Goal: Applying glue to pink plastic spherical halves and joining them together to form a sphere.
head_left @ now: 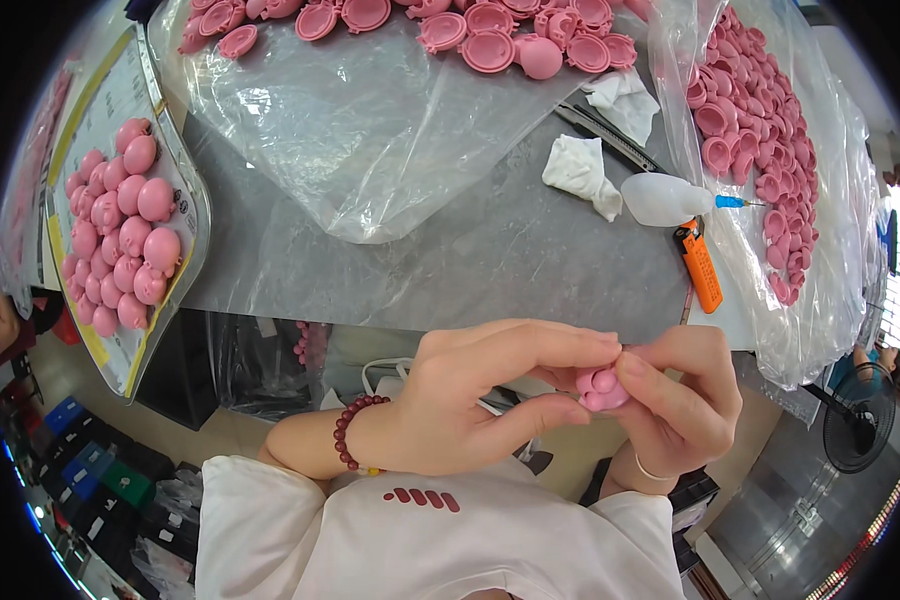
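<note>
Both my hands meet in front of my chest, just off the near edge of the table. Between them is a small pink plastic part (600, 390), rounded with bumps on it. My left hand (480, 385), a dark bead bracelet at its wrist, pinches the part between thumb and fingertips. My right hand (685, 400) grips its other side, with the thumb and index finger at its top. Fingers cover much of the part. On a tray (192, 250) at the left sit several round pink pieces (125, 225), like assembled balls with small features.
Loose pink half shells (488, 50) lie on clear plastic at the back, smaller pink cups (760, 140) on plastic at the right. Between them are a white squeeze bottle (665, 200) with a blue needle tip, crumpled white tissues (578, 175), a black knife (610, 135) and an orange-handled tool (703, 270).
</note>
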A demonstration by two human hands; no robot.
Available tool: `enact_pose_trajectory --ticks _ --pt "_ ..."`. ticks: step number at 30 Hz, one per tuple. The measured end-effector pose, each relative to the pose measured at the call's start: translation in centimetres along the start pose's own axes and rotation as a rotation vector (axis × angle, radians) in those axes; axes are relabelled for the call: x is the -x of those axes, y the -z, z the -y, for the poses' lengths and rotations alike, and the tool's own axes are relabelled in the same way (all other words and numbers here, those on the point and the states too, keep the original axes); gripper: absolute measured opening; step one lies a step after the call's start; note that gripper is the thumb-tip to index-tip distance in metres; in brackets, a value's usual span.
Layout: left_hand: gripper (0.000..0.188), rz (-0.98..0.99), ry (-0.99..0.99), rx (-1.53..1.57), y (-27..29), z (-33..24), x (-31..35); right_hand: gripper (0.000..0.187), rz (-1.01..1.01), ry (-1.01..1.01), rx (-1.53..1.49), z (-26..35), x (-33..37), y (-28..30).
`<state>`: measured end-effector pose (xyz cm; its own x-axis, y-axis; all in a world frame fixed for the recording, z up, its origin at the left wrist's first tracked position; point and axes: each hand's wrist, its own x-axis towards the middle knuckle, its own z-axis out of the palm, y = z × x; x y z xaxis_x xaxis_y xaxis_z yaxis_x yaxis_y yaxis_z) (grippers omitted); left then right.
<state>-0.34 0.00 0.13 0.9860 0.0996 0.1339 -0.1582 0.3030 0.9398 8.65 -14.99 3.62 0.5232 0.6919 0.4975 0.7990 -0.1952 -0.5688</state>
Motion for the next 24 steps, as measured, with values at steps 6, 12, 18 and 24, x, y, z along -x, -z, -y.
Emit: enact_pose_trajectory --ticks 6,12,18,24 --pt "0.040 0.036 0.191 0.437 -0.1 0.5 -0.1 0.033 -0.027 -0.038 0.059 0.4 0.0 -0.7" --pt "0.049 0.066 0.263 0.696 -0.2 0.9 -0.7 0.032 -0.111 0.058 0.058 -0.1 1.2 -1.0" --pt "0.052 0.006 0.187 0.519 -0.1 0.8 -0.3 0.031 -0.295 0.050 -0.108 -1.2 1.6 -1.0" --pt "0.047 0.017 0.011 0.131 1.0 0.8 0.0 0.034 -0.480 -0.212 0.010 -4.0 0.0 -1.1"
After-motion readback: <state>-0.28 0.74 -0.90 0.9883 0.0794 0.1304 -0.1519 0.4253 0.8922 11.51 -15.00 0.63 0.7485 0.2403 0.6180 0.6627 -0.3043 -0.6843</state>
